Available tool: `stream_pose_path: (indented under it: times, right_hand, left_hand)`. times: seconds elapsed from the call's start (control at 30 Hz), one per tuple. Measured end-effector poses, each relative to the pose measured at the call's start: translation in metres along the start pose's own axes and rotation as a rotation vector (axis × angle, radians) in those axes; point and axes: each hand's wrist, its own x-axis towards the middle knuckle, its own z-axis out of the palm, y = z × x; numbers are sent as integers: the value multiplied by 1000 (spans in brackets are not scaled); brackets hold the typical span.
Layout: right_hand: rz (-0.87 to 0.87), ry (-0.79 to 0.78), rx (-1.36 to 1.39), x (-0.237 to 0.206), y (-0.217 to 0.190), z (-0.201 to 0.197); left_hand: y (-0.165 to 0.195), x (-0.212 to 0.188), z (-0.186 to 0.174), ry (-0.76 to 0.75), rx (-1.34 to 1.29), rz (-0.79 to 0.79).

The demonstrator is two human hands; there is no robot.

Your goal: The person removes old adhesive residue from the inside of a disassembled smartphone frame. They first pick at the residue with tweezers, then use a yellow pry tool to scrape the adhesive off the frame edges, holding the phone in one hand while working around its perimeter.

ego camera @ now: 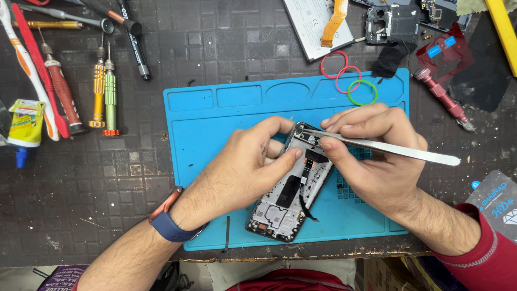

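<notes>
a: hands?
b: left hand (245,167) grips opened phone (291,186) mid blue mat (215,124); right hand (371,156) pinches steel tweezers (388,146) at its top.
a: packages?
b: yellow glue tube (24,126) at surface's left edge; grey pouch (498,202) at right edge.

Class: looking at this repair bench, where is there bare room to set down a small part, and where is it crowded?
Free: the blue mat left of the left hand, and the dark bench between the mat and the screwdrivers. Crowded: around the opened phone, the right hand with tweezers, and the top-right corner by the rubber bands.
</notes>
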Motion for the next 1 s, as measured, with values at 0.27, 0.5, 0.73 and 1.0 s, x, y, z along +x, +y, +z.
stream_pose_path:
  times: [0.27, 0.5, 0.73, 1.0]
  right_hand:
    - [22, -14, -4, -1, -2, 2]
    - [27, -26, -17, 0, 1, 3]
    - [18, -18, -19, -1, 0, 4]
    - [-8, 9, -7, -4, 1, 8]
  left_hand:
    - [-5, 0, 5, 36, 20, 37]
    - [-6, 0, 6, 45, 32, 47]
    - [-5, -1, 8, 57, 45, 95]
    - [-4, -3, 13, 110, 72, 119]
